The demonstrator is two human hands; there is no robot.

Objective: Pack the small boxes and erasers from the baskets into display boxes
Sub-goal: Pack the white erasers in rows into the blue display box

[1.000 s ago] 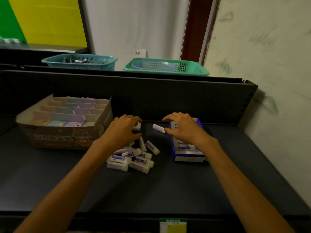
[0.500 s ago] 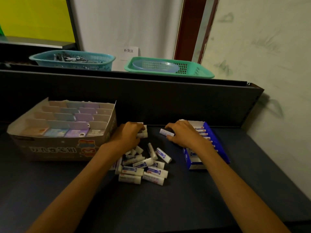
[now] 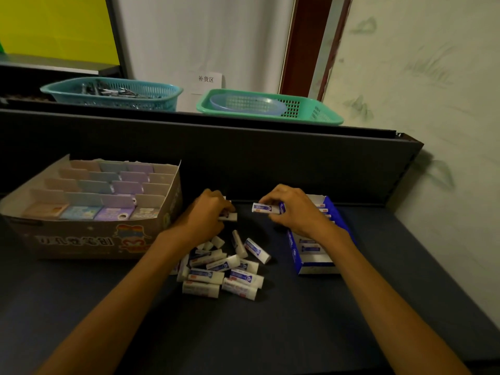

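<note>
A pile of white erasers with blue sleeves [image 3: 224, 269] lies on the dark shelf in the middle. Above the pile's far edge, my left hand [image 3: 208, 216] is curled around an eraser [image 3: 228, 217]. My right hand [image 3: 295, 211] pinches another eraser [image 3: 263, 207] by its end, just left of the blue display box [image 3: 313, 249], which has several erasers in rows. A cardboard display box [image 3: 89, 209] with dividers and small pastel boxes stands at the left.
A teal basket [image 3: 113, 93] with dark items and a green basket [image 3: 273, 106] with a clear dish sit on the ledge behind the shelf's back panel [image 3: 243, 155]. A wall closes the right side.
The view has tilted down and come closer. My left hand has closed on an eraser, and my right hand has lifted its eraser slightly beside the blue box.
</note>
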